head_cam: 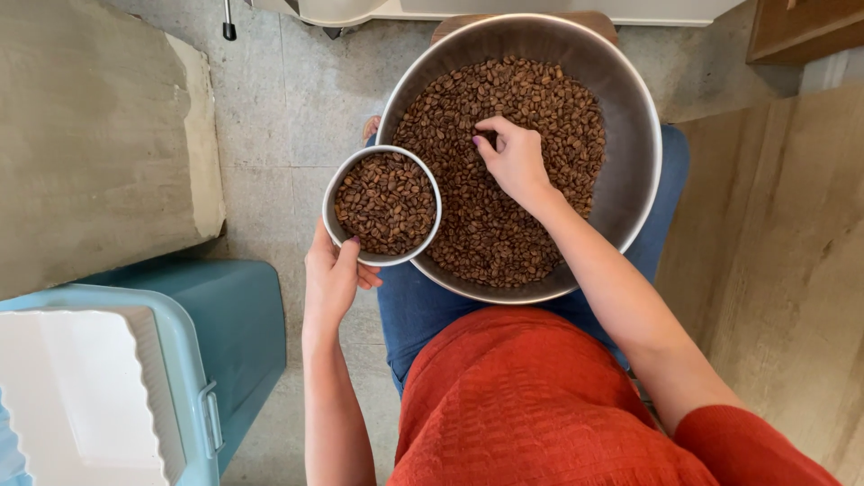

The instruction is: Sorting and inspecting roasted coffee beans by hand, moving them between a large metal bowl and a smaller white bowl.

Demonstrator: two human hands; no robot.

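The left hand grips the small bowl low in the middle, the right hand pinches beans in the big bowl; a wobble could spill beans

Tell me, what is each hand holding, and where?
Left hand grips the small bowl at its near rim; right hand's fingers pinch among beans in the big bowl.

The large round brushed-metal bowl has a dull satin sheen inside. The small round metal bowl, to its left, looks the same. The brown roasted coffee beans in both are matt. The floor of grey stone tiles looks rough. The pale blue plastic bin at near left is smooth. The orange knitted cloth top is textured.
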